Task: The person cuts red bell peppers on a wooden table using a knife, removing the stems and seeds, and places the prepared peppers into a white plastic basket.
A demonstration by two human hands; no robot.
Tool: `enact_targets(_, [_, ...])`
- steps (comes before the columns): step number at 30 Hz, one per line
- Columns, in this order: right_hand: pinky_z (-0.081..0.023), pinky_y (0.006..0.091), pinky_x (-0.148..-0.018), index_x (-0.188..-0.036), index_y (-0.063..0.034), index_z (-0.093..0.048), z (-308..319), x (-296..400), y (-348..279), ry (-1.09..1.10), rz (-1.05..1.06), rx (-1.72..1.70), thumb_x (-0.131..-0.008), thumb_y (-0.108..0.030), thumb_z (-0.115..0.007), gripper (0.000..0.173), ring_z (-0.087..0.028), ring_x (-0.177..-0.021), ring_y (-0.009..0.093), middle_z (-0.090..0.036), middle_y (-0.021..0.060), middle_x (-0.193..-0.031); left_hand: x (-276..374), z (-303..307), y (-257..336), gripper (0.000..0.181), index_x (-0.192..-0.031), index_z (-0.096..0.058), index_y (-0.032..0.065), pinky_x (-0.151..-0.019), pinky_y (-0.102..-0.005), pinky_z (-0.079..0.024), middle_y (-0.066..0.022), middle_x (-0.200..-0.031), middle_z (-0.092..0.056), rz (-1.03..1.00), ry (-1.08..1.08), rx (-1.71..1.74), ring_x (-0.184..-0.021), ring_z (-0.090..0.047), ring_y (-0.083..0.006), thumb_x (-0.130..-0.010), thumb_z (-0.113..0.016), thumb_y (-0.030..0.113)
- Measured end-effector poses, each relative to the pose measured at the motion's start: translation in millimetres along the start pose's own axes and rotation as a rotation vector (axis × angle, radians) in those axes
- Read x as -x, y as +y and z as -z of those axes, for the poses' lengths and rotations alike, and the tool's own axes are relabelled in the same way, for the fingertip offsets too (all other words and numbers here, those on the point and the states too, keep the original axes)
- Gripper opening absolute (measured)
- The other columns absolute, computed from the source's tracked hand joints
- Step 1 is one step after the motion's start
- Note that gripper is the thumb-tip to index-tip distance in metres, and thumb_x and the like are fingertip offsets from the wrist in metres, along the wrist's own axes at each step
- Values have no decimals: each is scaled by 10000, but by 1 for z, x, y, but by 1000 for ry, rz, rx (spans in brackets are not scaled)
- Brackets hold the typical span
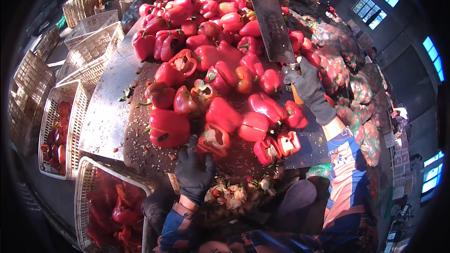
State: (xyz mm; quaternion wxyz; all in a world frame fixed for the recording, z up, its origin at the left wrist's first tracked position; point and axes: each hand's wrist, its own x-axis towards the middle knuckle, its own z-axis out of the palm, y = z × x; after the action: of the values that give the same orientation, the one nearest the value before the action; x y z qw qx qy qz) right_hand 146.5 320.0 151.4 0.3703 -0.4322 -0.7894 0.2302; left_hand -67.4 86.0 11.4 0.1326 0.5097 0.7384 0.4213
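My right hand (306,86), in a dark grey glove, grips the handle of a broad cleaver (273,24); part of the orange-brown handle shows below the fist. The blade points up and away over the pepper pile. My left hand (194,174), gloved too, lies at the near side of the cutting board (140,147) with its fingers apart. Its fingertips are at a cut red bell pepper half (215,142) and a whole pepper (168,128); whether they touch is unclear. A pepper with a slit (253,126) and two cut pieces (267,151) (289,143) lie to the right.
Many red bell peppers (211,10) are heaped across the metal table (105,112). Below the board's near edge lie pepper cores (228,196). Crates with cut peppers (82,189) (72,126) stand at left, with other crates (93,52) behind. Filled mesh sacks (334,63) line the right.
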Motion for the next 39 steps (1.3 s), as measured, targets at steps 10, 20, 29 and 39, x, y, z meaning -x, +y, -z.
enact_targets(10, [-444, 279, -482, -889, -11, -509, -26, 6, 90, -708, 162, 974, -793, -140, -595, 182, -551, -564, 143, -523, 58, -610, 0, -2, -1, 476, -1225, -450, 72, -745, -412, -474, -222, -1111, -517, -52, 49, -27, -924, -565, -389, -779, -563, 196])
enact_targets(20, [-432, 258, -411, -860, -39, -533, 17, -24, 2, 1, -303, -313, -828, -164, -575, 136, -537, -488, 116, -526, 26, -606, -6, -13, -3, 507, -1234, -422, 70, -751, -432, -439, -215, -1020, -526, -85, 51, -17, -890, -534, -396, -768, -556, 218])
enact_targets(29, [-475, 445, -721, -860, 29, -565, -71, -25, 137, -473, -331, 585, -737, -260, -548, 315, -580, -789, 437, -594, 259, -789, -10, -8, -1, 496, -1233, -433, 64, -736, -435, -444, -223, -1029, -523, -101, 44, -15, -886, -535, -401, -771, -556, 200])
enact_targets(39, [-470, 350, -413, -842, -10, -531, -11, -35, 96, -95, -432, -88, -785, -172, -562, 175, -562, -476, 225, -535, 116, -618, -10, -14, -6, 466, -1214, -445, 34, -784, -424, -444, -239, -1089, -502, -115, 56, -5, -946, -533, -407, -779, -543, 170])
